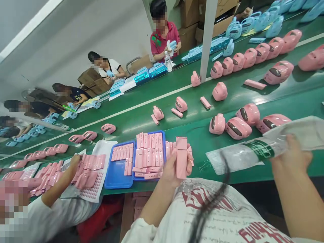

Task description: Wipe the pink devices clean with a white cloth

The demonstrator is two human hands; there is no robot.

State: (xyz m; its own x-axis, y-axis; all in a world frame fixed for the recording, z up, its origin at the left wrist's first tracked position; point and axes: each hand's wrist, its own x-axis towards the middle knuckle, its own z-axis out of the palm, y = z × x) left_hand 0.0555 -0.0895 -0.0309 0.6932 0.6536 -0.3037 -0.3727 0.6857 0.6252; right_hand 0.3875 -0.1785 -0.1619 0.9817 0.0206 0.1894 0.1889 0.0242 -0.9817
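Observation:
My left hand (170, 170) is wrapped around a flat, oblong pink plastic piece (181, 162), which stands upright in front of my shirt. More pink pieces are partly hidden just behind it. Over on the right, my right hand (295, 153) grips a crumpled clear plastic bag (236, 157) with a green printed patch (259, 149). The bag stretches across the table edge toward the middle. Left of my left hand stands a blue tray (164, 141) stacked with oblong pink pieces. Another blue tray (117, 175) beside it holds fewer of them.
Several pink rounded housings (238, 128) sit behind the bag. A green conveyor (141, 111) carries more housings and strips. At left, a co-worker's arm (62, 173) reaches over pink parts. People across the belt handle blue parts. A dark cord (202, 216) hangs before my shirt.

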